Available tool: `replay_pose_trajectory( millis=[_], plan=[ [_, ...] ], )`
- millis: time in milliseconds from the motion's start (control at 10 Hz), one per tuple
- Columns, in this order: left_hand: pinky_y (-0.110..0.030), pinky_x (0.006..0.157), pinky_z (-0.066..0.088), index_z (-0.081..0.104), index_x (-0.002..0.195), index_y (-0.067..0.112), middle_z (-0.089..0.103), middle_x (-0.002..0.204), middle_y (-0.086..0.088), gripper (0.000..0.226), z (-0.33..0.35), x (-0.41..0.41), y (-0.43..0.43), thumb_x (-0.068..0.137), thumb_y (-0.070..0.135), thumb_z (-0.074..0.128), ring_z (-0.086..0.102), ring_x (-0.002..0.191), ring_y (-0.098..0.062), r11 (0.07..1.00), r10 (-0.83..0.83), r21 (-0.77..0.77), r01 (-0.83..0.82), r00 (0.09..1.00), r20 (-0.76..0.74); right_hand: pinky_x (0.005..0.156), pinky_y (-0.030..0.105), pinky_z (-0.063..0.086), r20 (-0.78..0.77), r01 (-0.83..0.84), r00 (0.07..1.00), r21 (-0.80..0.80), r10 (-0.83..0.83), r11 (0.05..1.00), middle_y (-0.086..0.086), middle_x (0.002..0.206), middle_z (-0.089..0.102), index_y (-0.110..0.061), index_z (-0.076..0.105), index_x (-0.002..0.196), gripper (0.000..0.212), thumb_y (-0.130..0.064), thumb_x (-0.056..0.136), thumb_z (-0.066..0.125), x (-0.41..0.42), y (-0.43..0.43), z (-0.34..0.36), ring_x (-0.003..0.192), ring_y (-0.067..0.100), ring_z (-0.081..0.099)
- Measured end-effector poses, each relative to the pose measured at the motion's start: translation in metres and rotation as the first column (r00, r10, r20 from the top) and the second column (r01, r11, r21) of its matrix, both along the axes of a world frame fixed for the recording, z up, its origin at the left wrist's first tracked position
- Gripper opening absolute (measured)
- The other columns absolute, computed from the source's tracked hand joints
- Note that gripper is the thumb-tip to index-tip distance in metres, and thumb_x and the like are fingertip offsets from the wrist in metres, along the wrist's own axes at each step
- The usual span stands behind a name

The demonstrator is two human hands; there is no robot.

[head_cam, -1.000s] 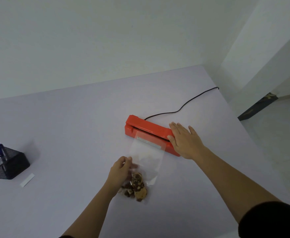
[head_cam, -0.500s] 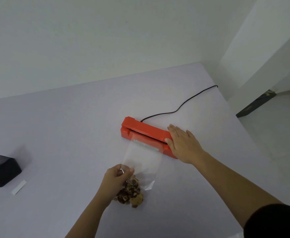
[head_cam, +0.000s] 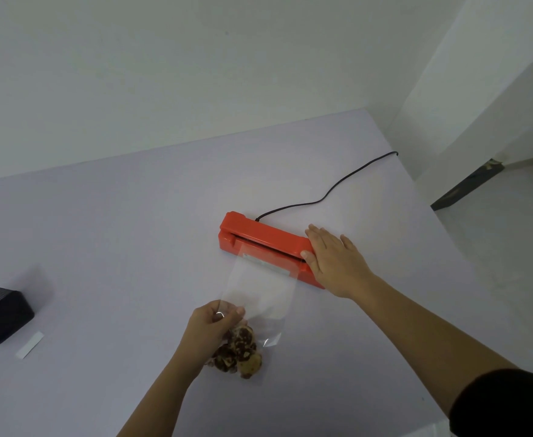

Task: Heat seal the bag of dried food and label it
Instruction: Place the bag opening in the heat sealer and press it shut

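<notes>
Head view, right hand: the right hand (head_cam: pixel 334 260) lies palm down on the end of the red heat sealer (head_cam: pixel 258 239). Its fingers are straight and close together, and the thumb is at the front edge of the lid.
Head view, left hand: the left hand (head_cam: pixel 211 323) has curled fingers and pinches the side edge of the bag (head_cam: pixel 258 291) between the thumb and the fingertips.
Bag: it is clear and stretches from the left hand forward to the heat sealer. Its far end goes into the slot under the lid, just to the left of the right thumb.
Dried food: the brown pieces of dried food (head_cam: pixel 240 351) are gathered in the near end of the bag, just to the right of the left wrist, and rest on the desk (head_cam: pixel 132 231).
Cord: the black cord (head_cam: pixel 337 187) leaves the back of the heat sealer and runs beyond the right hand to the far edge of the desk.
Label: a white label strip (head_cam: pixel 30 344) lies flat on the desk, well to the left of the left hand and just beside a black mesh holder (head_cam: pixel 0 316), which the frame edge cuts off.
Sleeve: a dark sleeve (head_cam: pixel 505 402) covers the upper part of the right arm.
</notes>
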State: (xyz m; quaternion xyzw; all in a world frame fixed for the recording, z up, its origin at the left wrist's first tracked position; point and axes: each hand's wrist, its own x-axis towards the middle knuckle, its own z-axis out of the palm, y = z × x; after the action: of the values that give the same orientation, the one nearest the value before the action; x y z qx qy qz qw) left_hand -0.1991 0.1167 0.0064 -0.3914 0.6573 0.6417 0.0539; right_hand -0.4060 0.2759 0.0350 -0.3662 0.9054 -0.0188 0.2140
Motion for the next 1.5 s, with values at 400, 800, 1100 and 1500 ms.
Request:
replay_pose_trajectory(
  millis=[400,800,1100,1500],
  plan=[
    [-0.024,0.060,0.051,0.063,0.070,0.009,0.067,0.058,0.003,0.021,0.002,-0.001,0.002,0.083,0.025,0.068,0.062,0.057,-0.006,1.000,0.019,0.007,-0.018,1.000,-0.011,0.116,0.041,0.005,-0.008,0.004,1.000,-0.011,-0.004,1.000,0.000,0.158,0.010,-0.016,0.010,0.148,0.056,-0.042,0.099,0.016,0.001,0.001,0.000,0.145,0.016,0.008],
    [-0.025,0.061,0.052,0.064,0.071,0.008,0.066,0.059,0.002,0.020,-0.001,0.000,0.002,0.082,0.025,0.069,0.060,0.056,-0.009,1.000,0.025,0.007,-0.024,0.999,-0.022,0.116,0.041,0.003,-0.026,0.004,1.000,-0.003,-0.004,1.000,-0.001,0.158,0.009,-0.017,0.009,0.148,0.056,-0.042,0.099,0.015,0.002,0.001,-0.001,0.145,0.015,0.005],
    [-0.023,0.060,0.051,0.064,0.076,0.004,0.066,0.056,0.003,0.021,-0.003,0.001,0.003,0.083,0.024,0.068,0.060,0.054,-0.006,0.999,0.032,0.007,-0.032,0.999,-0.029,0.116,0.043,0.003,-0.031,0.003,1.000,0.002,-0.003,1.000,0.000,0.158,0.008,-0.016,0.009,0.148,0.056,-0.042,0.099,0.015,0.001,0.001,-0.001,0.145,0.016,0.004],
    [-0.035,0.066,0.050,0.064,0.077,0.007,0.070,0.067,-0.002,0.021,-0.009,0.002,0.006,0.083,0.026,0.069,0.061,0.066,-0.019,0.997,0.062,0.036,-0.062,0.998,0.003,0.116,0.041,-0.002,-0.023,-0.023,0.999,0.007,0.024,1.000,0.001,0.158,0.002,-0.013,0.004,0.148,0.057,-0.041,0.100,0.013,0.004,0.001,0.004,0.145,0.016,-0.003]
  ],
)
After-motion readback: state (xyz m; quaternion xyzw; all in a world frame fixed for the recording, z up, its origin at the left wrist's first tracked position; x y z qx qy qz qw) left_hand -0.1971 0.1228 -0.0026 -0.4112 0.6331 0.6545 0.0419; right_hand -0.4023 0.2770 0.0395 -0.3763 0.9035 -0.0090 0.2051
